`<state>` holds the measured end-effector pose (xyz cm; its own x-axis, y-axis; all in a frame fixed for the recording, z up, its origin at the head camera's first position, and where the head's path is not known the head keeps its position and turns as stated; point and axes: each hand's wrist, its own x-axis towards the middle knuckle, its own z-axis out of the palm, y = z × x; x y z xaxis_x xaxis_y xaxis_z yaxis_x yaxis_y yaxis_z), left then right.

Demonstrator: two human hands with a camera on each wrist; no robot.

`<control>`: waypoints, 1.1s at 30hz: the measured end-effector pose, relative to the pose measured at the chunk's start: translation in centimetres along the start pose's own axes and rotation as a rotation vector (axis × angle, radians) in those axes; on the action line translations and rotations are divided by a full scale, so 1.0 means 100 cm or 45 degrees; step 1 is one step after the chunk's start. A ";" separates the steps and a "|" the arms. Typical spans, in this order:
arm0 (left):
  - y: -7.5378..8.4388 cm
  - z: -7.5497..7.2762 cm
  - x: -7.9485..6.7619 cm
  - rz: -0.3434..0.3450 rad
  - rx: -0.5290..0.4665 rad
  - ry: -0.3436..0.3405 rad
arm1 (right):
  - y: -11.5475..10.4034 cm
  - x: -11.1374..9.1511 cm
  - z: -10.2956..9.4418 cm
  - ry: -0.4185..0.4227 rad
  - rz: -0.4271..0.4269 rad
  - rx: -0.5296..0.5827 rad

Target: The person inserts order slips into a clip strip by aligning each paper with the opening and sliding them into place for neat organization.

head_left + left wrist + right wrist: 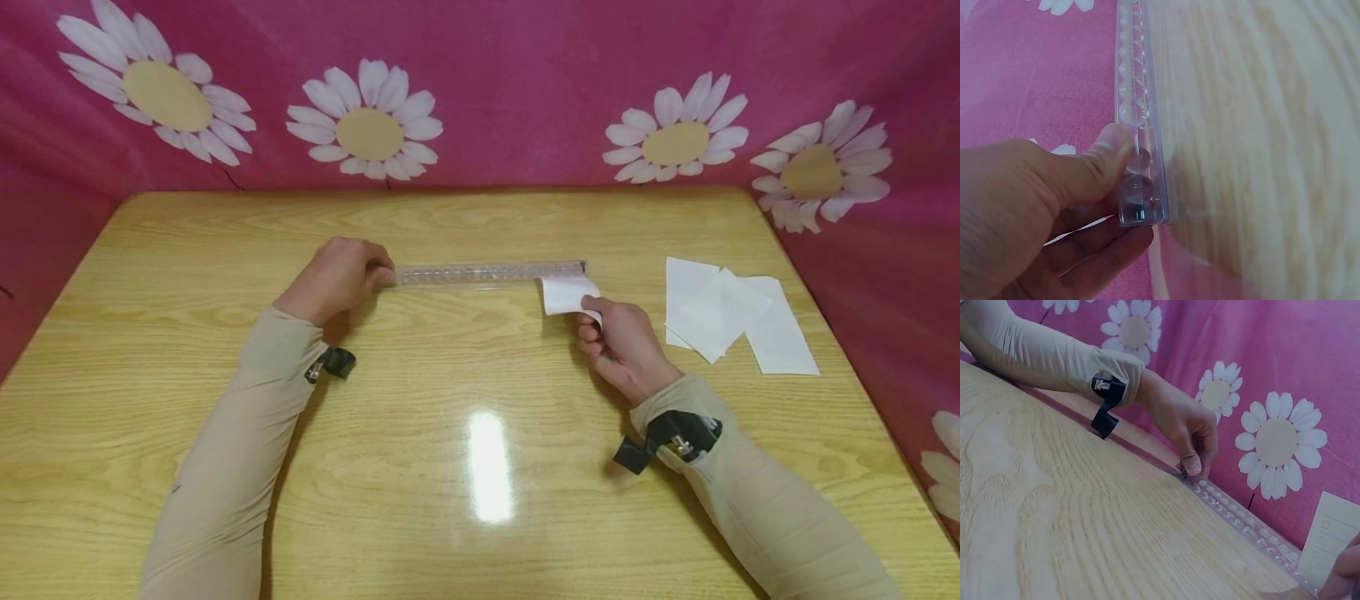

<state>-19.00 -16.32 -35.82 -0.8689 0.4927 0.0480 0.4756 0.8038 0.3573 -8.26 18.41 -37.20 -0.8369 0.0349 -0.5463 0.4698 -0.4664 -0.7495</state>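
A long, narrow clear plastic case (480, 273) lies across the table, with a row of clear round shapes (1130, 90) along it in the left wrist view. My left hand (341, 275) grips its left end, the thumb on one side and the fingers curled behind. Close to the case's right end, my right hand (622, 342) pinches a small white paper (564, 294) between thumb and fingers. The paper's upper edge meets the case; I cannot tell whether it is attached. Faint printed marks show on the paper (1329, 534) in the right wrist view.
Several white paper sheets (780, 329) overlap to the right on the wood-grain table (375, 467). A pink cloth (517, 100) with daisies hangs behind and beside the table. Black camera mounts (682, 437) sit on both wrists.
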 end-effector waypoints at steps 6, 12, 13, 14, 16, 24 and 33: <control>0.000 -0.001 0.000 0.004 0.000 0.003 | -0.001 -0.001 0.000 0.018 -0.012 -0.025; 0.001 -0.002 -0.001 -0.009 -0.001 -0.005 | 0.000 0.000 0.001 0.019 0.003 -0.051; 0.001 -0.002 -0.001 -0.011 -0.002 -0.005 | 0.000 -0.001 0.001 0.021 0.006 -0.057; 0.001 -0.002 -0.001 -0.012 -0.003 -0.005 | 0.000 0.000 0.001 0.021 0.009 -0.064; 0.001 -0.001 -0.001 -0.013 -0.002 -0.005 | 0.000 0.000 0.000 0.019 0.013 -0.076; 0.001 0.000 -0.001 0.001 0.005 0.002 | 0.000 -0.002 -0.002 0.008 0.036 -0.103; 0.002 -0.001 -0.001 -0.012 0.003 -0.010 | -0.001 -0.005 -0.003 -0.011 0.068 -0.118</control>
<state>-18.85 -16.28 -35.69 -0.8724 0.4874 0.0374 0.4674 0.8093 0.3559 -7.80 18.69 -36.92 -0.8120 0.0045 -0.5836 0.5375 -0.3836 -0.7509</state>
